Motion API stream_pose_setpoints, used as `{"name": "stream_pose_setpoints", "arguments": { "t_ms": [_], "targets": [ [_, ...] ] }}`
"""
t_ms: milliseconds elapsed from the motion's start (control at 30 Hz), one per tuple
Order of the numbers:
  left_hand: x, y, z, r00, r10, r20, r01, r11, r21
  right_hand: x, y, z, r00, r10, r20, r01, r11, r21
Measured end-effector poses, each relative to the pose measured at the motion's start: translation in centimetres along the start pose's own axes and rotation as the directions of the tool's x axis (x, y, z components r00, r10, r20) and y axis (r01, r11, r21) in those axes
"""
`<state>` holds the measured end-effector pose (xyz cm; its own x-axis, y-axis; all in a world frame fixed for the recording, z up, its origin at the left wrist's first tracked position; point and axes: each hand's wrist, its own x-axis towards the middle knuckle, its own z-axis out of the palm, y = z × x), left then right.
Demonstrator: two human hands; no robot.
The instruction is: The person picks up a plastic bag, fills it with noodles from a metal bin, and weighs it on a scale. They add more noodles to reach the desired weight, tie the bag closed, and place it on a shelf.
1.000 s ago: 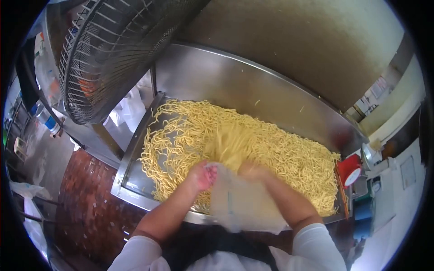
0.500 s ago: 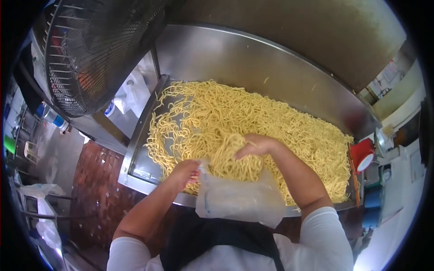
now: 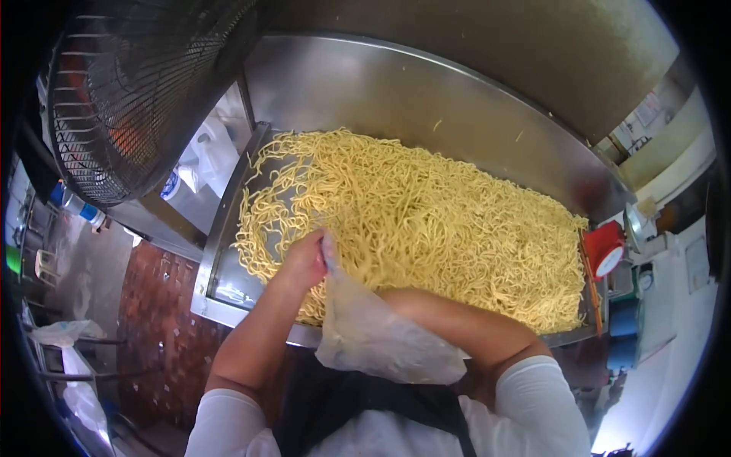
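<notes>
My left hand (image 3: pixel 307 260) is closed on the rim of a clear plastic bag (image 3: pixel 365 331), holding it up at the tray's near edge. The bag hangs slanted in front of my dark apron. My right forearm (image 3: pixel 476 324) reaches across to the bag's mouth, and my right hand is hidden inside or behind the cloudy plastic. Whether its fingers hold anything cannot be seen. Just beyond both hands lies a thick heap of yellow noodles (image 3: pixel 426 206), spread over a large metal tray (image 3: pixel 228 286).
A caged fan (image 3: pixel 137 99) stands close at the upper left. Behind the noodles rises a metal back panel (image 3: pixel 365 76). White plastic bags (image 3: pixel 213 156) hang beyond the tray's left side. A red scale (image 3: pixel 607 247) with a round dial sits by the right end.
My right hand has moved from above the tray, where it held a bunch of noodles, down into or behind the bag. My left hand has risen slightly, stretching the bag's rim upward.
</notes>
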<state>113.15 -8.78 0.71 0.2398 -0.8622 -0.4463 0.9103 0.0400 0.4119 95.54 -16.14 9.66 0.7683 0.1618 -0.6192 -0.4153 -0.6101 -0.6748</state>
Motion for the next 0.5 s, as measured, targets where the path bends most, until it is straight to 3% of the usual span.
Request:
{"name": "stream_pose_setpoints", "arguments": {
  "t_ms": [33,100,133,167,200,233,300,333,367,400,467,500],
  "targets": [
    [-0.6,0.3,-0.3,1.000,-0.001,-0.002,0.001,1.000,0.003,-1.1,-1.6,-1.3,0.993,0.115,-0.020,-0.116,0.991,-0.063],
    [-2.5,1.2,-2.0,0.999,0.021,-0.032,-0.007,0.916,0.400,-1.5,-1.3,-1.8,0.982,0.178,-0.060,-0.184,0.976,-0.118],
    [-4.1,1.7,-1.9,0.999,0.022,-0.033,-0.007,0.913,0.407,-0.6,1.6,-0.3,0.922,-0.130,-0.363,-0.078,0.859,-0.507],
    [-6.2,2.4,-1.4,0.998,0.014,-0.068,0.043,0.635,0.772,0.3,3.6,0.8,0.722,-0.505,-0.473,-0.128,0.574,-0.809],
    [-7.5,2.9,-1.3,0.994,0.025,-0.104,0.096,0.222,0.970,1.1,4.7,1.5,0.715,-0.510,-0.478,-0.128,0.577,-0.807],
    [-7.6,3.3,-2.1,0.994,0.030,-0.108,0.099,0.214,0.972,1.9,5.1,1.9,0.713,-0.466,-0.524,-0.186,0.595,-0.782],
    [-7.1,3.8,-3.9,0.964,-0.135,-0.228,0.245,0.128,0.961,2.8,5.3,2.0,0.705,-0.433,-0.562,-0.233,0.607,-0.760],
    [-6.8,3.7,-3.4,0.965,-0.122,-0.233,0.249,0.130,0.960,2.8,4.7,1.5,0.770,-0.278,-0.574,-0.191,0.758,-0.623],
    [-5.8,3.2,-2.5,0.988,-0.032,-0.148,0.150,0.363,0.920,2.7,4.1,1.2,0.830,-0.121,-0.544,-0.169,0.875,-0.453],
    [-4.9,2.6,-1.0,0.994,0.072,-0.080,0.025,0.563,0.826,2.1,3.8,1.0,0.830,-0.127,-0.544,-0.163,0.876,-0.454],
    [-3.4,2.2,4.5,0.989,0.149,0.002,-0.125,0.826,0.550,0.2,3.4,-0.3,0.895,-0.055,-0.442,-0.129,0.918,-0.375],
    [-3.0,2.2,7.7,0.995,0.082,0.048,-0.095,0.881,0.463,-0.2,2.1,-1.2,0.894,-0.057,-0.445,-0.131,0.916,-0.380]
  ]
}}
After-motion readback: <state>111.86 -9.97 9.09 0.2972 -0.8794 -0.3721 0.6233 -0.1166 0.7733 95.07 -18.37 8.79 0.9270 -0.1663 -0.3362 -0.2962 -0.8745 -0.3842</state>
